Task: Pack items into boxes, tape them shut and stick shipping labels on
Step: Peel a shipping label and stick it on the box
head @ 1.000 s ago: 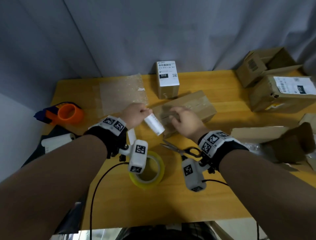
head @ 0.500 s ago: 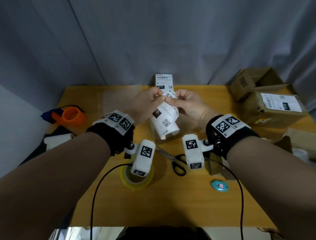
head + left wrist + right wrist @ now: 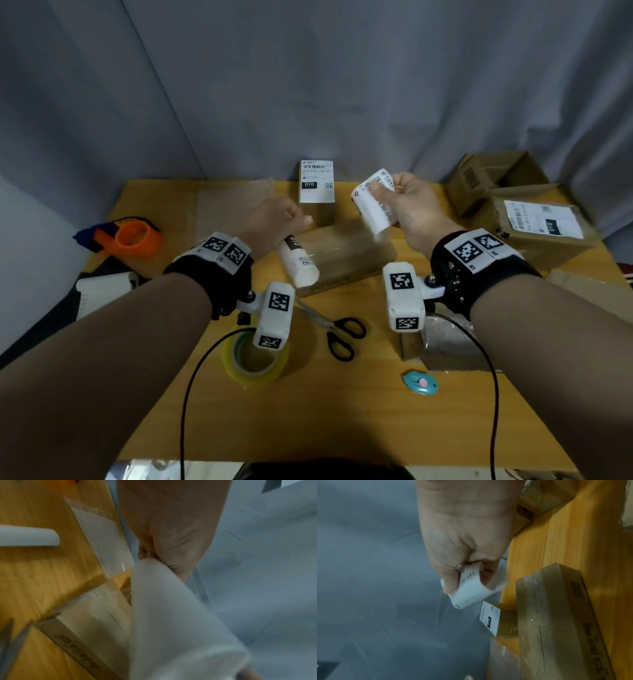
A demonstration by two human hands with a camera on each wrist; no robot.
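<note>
My left hand (image 3: 289,221) grips the top of a curled white label piece (image 3: 297,265) printed with "010" and a QR code, held over the left end of the taped brown box (image 3: 352,253) lying mid-table. My right hand (image 3: 385,188) pinches a second curled label piece (image 3: 371,205) with a barcode, raised above the box's right end. In the left wrist view the curled paper (image 3: 171,622) hangs from my left hand (image 3: 171,540) beside the box (image 3: 82,622). The right wrist view shows my right hand's thumb and fingers (image 3: 453,582) pinching the label (image 3: 471,589) above the box (image 3: 547,615).
A small upright labelled box (image 3: 317,192) stands behind the taped box. An orange tape dispenser (image 3: 132,238) and a white roll (image 3: 102,287) lie left. A tape roll (image 3: 255,359), scissors (image 3: 337,332) and a teal cutter (image 3: 419,383) lie near me. Cardboard boxes (image 3: 534,226) crowd the right.
The single curled label sheet that both hands held together has come apart into two pieces. My left hand dropped toward the box; my right hand moved up and to the right.
</note>
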